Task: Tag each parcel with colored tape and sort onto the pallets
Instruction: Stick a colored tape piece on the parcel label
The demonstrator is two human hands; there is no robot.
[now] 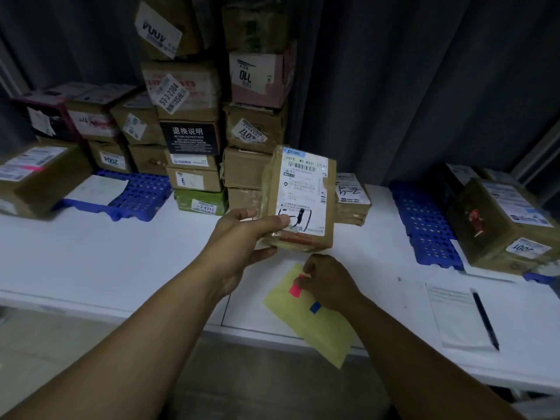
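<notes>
Over the bench [136,253], the left hand [242,234] grips the parcel [300,198] upright. The pink tape [295,287] on the yellow sheet [318,325] is pinched by the right hand [328,284] (tagging step, seemingly). Next: peel it cleanly and press it onto the parcel.

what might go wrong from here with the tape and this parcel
The yellow sheet overhangs the table edge, so the right hand picking at the pink tape alone may drag it off. The left hand holds the parcel only by its lower corner; it could tip or slip.
</notes>
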